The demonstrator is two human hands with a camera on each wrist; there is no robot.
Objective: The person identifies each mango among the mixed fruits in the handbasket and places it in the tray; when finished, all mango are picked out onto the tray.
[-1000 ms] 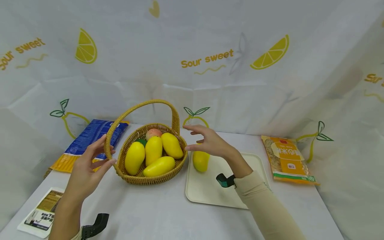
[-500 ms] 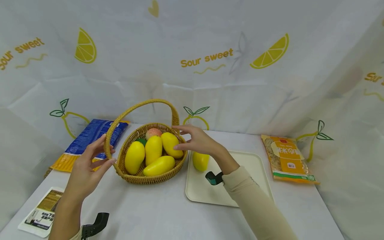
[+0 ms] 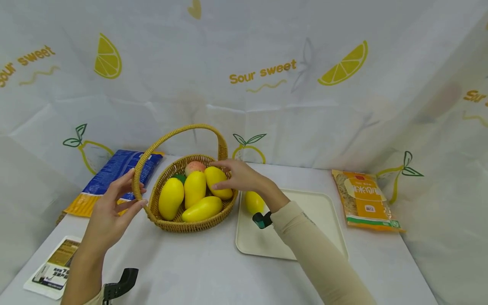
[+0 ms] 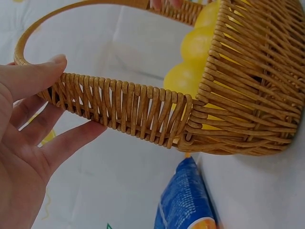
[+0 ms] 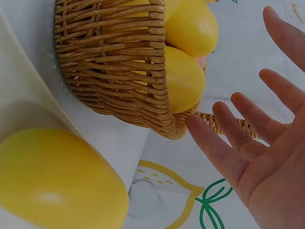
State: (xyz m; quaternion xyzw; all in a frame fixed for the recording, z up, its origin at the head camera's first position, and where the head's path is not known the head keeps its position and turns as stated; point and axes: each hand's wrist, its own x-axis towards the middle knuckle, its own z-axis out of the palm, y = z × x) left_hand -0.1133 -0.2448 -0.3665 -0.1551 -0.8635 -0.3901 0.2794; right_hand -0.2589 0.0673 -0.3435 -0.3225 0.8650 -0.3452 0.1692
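Left hand (image 3: 108,218): pinches the basket handle (image 4: 143,112) between thumb and fingers; an uneven pull could tip the basket (image 3: 194,228).
Right hand (image 3: 244,176): fingers spread, gripping nothing, at the basket's right side; contact with the rightmost mango (image 3: 213,176) is unclear.
Rightmost mango: inside the basket, by the rim; a glancing nudge could roll its smooth-looking skin away from the fingers.
Other basket mangoes (image 3: 195,189): packed closely; disturbing one may shift another.
Lone mango (image 3: 254,202): on the tray (image 3: 263,242), near the right wrist; a dropped forearm could knock it.
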